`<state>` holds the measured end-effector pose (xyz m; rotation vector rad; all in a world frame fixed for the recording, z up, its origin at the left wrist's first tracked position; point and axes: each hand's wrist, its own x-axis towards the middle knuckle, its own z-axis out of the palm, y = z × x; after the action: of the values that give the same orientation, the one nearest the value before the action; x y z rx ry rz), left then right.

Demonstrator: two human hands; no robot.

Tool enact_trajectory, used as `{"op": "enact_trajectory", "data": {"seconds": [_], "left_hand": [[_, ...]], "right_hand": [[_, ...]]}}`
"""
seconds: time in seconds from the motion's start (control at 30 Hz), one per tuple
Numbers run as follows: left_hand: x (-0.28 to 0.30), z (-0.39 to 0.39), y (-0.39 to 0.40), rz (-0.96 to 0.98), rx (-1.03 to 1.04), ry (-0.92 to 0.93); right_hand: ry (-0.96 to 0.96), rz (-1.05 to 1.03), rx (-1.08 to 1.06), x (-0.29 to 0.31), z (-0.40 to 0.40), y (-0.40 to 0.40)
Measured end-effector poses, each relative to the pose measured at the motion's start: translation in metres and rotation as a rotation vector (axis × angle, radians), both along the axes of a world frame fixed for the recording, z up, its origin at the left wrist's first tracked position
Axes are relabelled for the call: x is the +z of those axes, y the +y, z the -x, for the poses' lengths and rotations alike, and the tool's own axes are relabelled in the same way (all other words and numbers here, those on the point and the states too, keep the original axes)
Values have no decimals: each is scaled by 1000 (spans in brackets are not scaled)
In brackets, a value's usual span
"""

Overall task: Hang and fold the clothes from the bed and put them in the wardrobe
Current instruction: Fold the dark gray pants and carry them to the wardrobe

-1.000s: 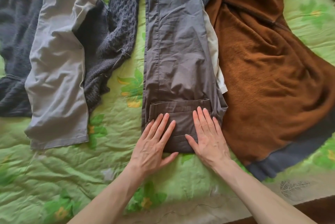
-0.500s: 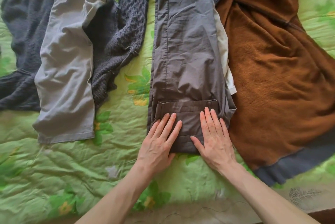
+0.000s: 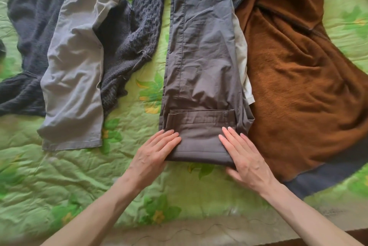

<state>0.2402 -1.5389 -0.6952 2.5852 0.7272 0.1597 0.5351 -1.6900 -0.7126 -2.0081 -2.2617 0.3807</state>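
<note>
Brown trousers (image 3: 201, 62) under both flat hands, no legible label.

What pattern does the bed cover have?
The bed cover is light green with darker green leaves and small yellow flowers; the head view shows it.

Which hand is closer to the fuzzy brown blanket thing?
The right hand. It rests flat on the folded grey trousers, right beside the brown fleece. The left hand is at the trousers' far edge.

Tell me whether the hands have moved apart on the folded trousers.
Yes. Left hand and right hand slid outward to the side edges of the folded trousers.
</note>
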Motion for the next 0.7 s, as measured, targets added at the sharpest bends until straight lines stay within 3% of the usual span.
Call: {"op": "enact_trajectory", "data": {"seconds": [0.27, 0.33, 0.5, 0.7], "left_hand": [[26, -1, 3, -23, -11, -150], [30, 4, -5, 4, 7, -194], [44, 19, -35, 228, 236, -260], [42, 17, -46, 554, 546, -320]], "right_hand": [[238, -71, -18, 23, -16, -11], [348, -132, -118, 32, -17, -27], [687, -85, -609, 56, -7, -65], [824, 78, -704, 58, 12, -61]]}}
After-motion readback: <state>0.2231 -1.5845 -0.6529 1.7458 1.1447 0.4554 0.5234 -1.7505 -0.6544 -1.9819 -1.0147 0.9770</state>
